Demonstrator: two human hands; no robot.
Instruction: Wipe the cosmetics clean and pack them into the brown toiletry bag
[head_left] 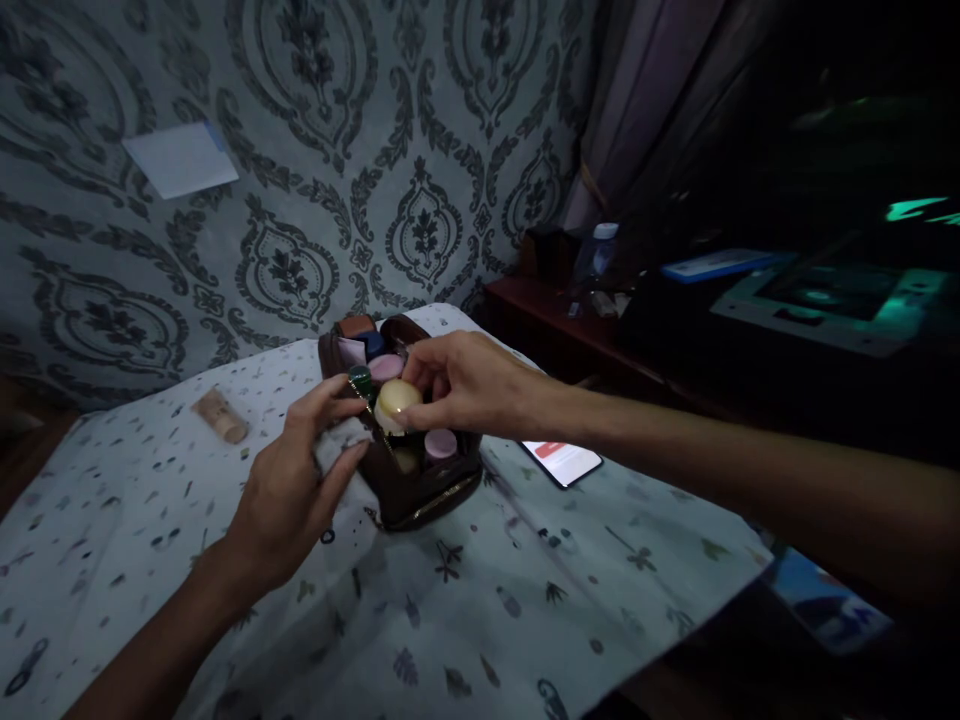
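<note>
A brown open pouch (427,500) stands on a patterned cloth (525,600), packed with small bottles and jars with pink, blue and green caps. My right hand (465,385) reaches over the pouch and pinches a round cream-coloured lid or jar (397,403) at its top. My left hand (292,490) is at the pouch's left side, fingers curled around a pale flap or cloth (341,440) at its edge, thumb near a green-capped bottle (361,380).
A tan tube (220,415) lies on the cloth to the left. A phone (562,462) with a lit screen rests right of the pouch. A dark side table (570,320) with a bottle (598,252) stands behind. Patterned wallpaper backs the scene.
</note>
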